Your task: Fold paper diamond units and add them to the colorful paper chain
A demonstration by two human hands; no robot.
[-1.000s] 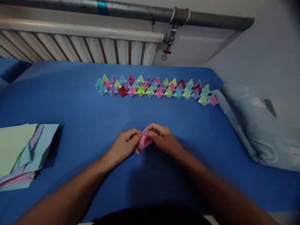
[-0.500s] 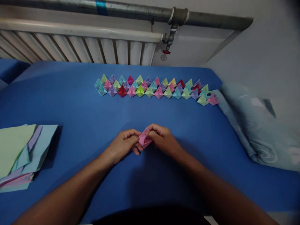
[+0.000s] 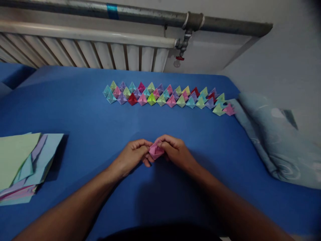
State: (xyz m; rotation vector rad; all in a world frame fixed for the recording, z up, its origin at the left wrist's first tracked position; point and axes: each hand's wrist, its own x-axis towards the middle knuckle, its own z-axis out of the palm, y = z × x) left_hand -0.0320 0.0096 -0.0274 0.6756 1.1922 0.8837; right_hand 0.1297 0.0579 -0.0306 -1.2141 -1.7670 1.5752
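Between my two hands is a small pink origami paper boat [image 3: 155, 152], held just above the blue surface [image 3: 100, 124]. My left hand [image 3: 137, 152] pinches its left end, with the lower fingers loosely curled beneath. At the boat's right side, my right hand [image 3: 174, 149] grips the paper, its thumb on the upper edge and the other fingers partly hidden behind. Farther back stand several folded paper boats [image 3: 151, 99] in long, close rows of pink, green, blue, purple, red and yellow.
Loose coloured paper sheets [image 3: 17, 160] lie piled at the left. A folded pale blue-green blanket [image 3: 273, 140] rests at the right. Behind the surface are a white radiator [image 3: 100, 53], a metal pipe [image 3: 150, 16] and a valve with a red handle [image 3: 180, 58].
The whole view has shifted slightly. My right thumb has moved a little along the boat's upper edge, and more of the boat's inside shows. Both hands keep their hold.
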